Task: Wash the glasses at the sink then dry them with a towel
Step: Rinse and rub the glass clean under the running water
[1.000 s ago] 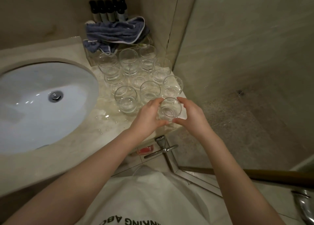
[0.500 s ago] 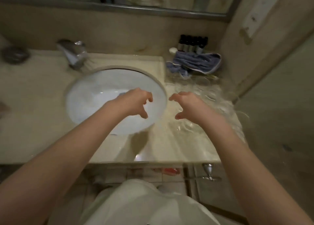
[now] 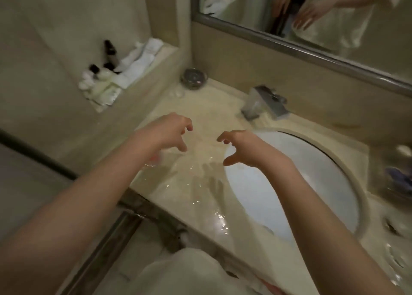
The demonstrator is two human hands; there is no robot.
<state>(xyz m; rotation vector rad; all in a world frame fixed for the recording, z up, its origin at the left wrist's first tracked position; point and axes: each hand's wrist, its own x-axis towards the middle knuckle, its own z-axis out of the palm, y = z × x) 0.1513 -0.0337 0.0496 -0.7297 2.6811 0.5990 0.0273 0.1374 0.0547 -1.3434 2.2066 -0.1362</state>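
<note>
Between glasses | left hand (image 3: 166,131) and right hand (image 3: 244,148), fingers loosely curled, hold nothing over wet beige stone counter (image 3: 200,183) beside white oval sink (image 3: 296,183) | glasses unseen (blurred frame) | next: fetch one.

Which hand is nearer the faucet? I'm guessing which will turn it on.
Right. The right hand hovers just below the faucet; the left hand is farther left.

no readable text, packets on the ledge (image 3: 104,92) too blurred to read
</note>
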